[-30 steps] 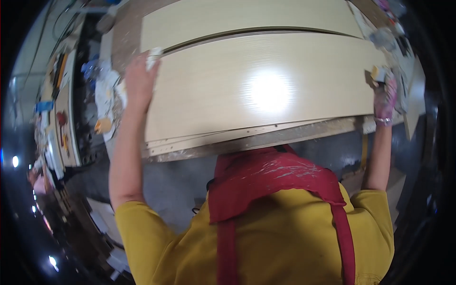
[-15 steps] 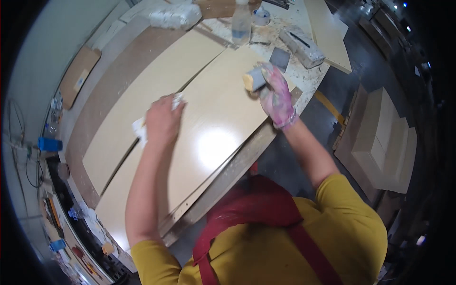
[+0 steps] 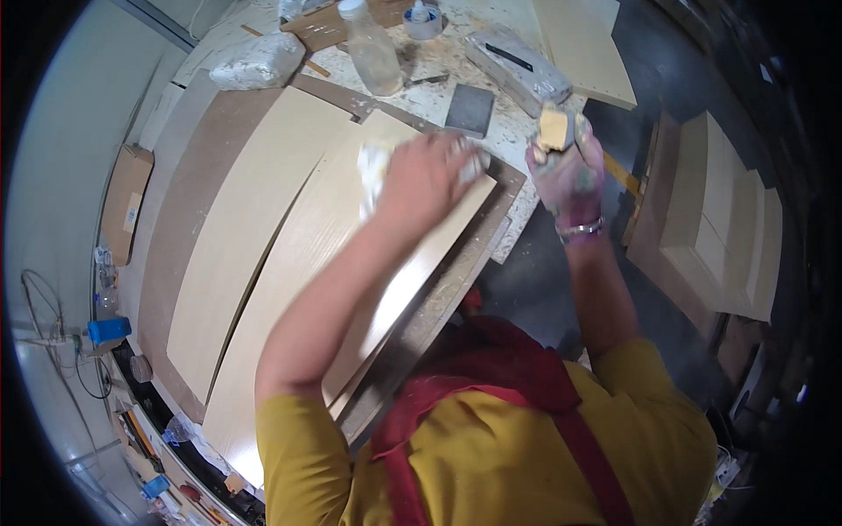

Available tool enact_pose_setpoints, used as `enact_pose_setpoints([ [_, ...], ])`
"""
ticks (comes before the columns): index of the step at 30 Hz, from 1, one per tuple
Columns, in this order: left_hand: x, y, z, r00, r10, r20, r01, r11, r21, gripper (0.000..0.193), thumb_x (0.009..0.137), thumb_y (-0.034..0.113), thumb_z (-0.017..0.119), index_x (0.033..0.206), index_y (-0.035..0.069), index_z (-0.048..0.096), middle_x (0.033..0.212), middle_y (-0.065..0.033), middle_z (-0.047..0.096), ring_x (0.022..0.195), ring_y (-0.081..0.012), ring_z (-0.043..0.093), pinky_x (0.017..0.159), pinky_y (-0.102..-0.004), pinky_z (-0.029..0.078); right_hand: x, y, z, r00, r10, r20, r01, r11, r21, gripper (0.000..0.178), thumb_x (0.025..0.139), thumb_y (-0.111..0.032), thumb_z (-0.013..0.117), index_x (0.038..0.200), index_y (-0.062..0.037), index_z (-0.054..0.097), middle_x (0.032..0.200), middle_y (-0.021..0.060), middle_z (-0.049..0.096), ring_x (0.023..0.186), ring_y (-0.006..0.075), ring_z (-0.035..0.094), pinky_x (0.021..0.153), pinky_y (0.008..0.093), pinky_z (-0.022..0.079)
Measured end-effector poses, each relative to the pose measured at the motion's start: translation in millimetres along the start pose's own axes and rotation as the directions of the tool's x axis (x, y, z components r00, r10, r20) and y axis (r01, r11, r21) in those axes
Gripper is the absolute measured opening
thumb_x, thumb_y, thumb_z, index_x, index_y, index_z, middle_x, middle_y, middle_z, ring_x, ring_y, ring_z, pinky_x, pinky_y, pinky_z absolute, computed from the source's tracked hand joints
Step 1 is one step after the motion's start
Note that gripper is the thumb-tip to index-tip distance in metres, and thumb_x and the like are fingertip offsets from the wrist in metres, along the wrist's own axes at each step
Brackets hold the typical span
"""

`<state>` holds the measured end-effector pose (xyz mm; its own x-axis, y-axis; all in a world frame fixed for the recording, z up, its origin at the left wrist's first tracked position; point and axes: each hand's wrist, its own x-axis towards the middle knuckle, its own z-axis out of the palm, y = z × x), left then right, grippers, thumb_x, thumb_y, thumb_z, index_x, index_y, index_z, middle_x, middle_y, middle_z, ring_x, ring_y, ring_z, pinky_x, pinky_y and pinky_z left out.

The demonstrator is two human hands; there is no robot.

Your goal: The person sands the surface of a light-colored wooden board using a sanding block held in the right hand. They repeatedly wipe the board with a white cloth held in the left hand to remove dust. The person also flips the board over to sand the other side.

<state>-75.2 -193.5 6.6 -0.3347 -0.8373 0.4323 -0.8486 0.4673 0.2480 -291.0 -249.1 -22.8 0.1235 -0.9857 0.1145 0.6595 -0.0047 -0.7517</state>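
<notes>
My bare left hand [image 3: 427,180] lies over a crumpled white cloth [image 3: 373,169], pressing it on the far right end of a pale wooden panel [image 3: 303,254]. Part of the cloth also shows beyond the fingertips. A second pale panel [image 3: 232,206] lies alongside to the left, with a narrow gap between the two. Off the table's right edge, my right hand [image 3: 572,184], in a pink stained glove, is raised and closed round a sanding block [image 3: 554,130] with a yellowish end and grey sides.
At the far side stand a clear bottle [image 3: 370,53], a tape roll [image 3: 423,22], a grey square pad [image 3: 469,110] and a wrapped block [image 3: 516,70] with a black pen-like item on top. A plastic-wrapped bundle [image 3: 256,61] lies far left. Stacked boards [image 3: 715,219] stand right.
My left hand has slid the cloth far and right along the panel to its end. My right hand has moved right with the sanding block, away from the panel. The view has shifted.
</notes>
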Motion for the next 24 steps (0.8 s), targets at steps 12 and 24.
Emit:
enact_pose_setpoints([
  [12, -249, 97, -144, 0.749, -0.647, 0.141, 0.66, 0.747, -0.076, 0.023, 0.077, 0.032, 0.072, 0.092, 0.014, 0.068, 0.094, -0.0091, 0.066, 0.091, -0.0275, 0.062, 0.08, -0.0397, 0.05, 85, 29, -15, 0.914, 0.405, 0.028, -0.403, 0.912, -0.073, 0.051, 0.1, -0.034, 0.042, 0.136, 0.0012, 0.045, 0.138, 0.0153, 0.05, 0.125, 0.028, 0.05, 0.108, 0.0418, 0.038],
  [24, -476, -29, -309, -0.07, -0.962, 0.264, 0.987, -0.028, 0.159, 0.088, 0.071, 0.029, 0.082, 0.143, 0.004, 0.039, 0.139, -0.0205, 0.049, 0.128, -0.0319, 0.047, 0.105, -0.0361, 0.037, 152, 105, 42, 0.805, 0.56, 0.197, -0.515, 0.824, -0.236, 0.033, 0.096, -0.019, 0.054, 0.122, 0.0017, 0.056, 0.122, 0.0153, 0.061, 0.111, 0.0269, 0.058, 0.101, 0.0388, 0.044],
])
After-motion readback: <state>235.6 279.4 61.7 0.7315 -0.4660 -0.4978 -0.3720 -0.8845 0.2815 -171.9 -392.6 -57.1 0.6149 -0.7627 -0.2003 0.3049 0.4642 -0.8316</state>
